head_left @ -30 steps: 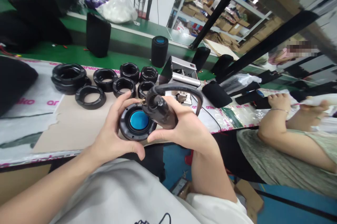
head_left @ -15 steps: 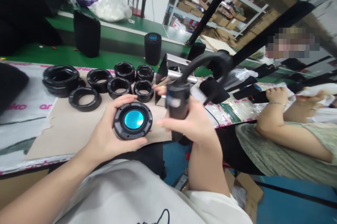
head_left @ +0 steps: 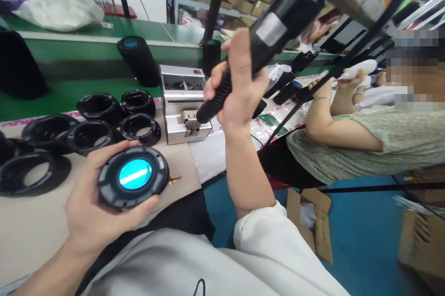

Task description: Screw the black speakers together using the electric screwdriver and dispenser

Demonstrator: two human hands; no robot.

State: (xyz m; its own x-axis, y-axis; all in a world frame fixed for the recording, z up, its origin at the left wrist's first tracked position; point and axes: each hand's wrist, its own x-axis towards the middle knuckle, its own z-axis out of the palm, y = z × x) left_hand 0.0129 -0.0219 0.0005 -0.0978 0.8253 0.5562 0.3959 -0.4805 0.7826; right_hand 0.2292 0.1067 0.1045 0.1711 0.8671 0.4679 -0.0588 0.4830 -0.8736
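My left hand (head_left: 95, 203) is wrapped round a black ring-shaped speaker end (head_left: 135, 174) with a shiny blue centre facing up. It is held above the cardboard-covered table edge. A small red and yellow wire end sticks out at its right. My right hand (head_left: 241, 85) grips a black electric screwdriver (head_left: 278, 27), tilted, with its cable leaving the upper end. The lower nose of the tool is at the front pickup of a silver screw feeder (head_left: 184, 101). Whether the bit touches a screw is too small to tell.
Several black rings (head_left: 99, 103) lie on the cardboard sheet (head_left: 28, 226) to the left. A black cylindrical speaker (head_left: 139, 59) stands behind on the green bench. At the right, a co-worker (head_left: 340, 115) handles a white item. An open carton (head_left: 323, 226) is on the floor.
The view has turned to the right. My right hand has swung the electric screwdriver over to the screw feeder, nose down at its front. My left hand still holds the speaker end.
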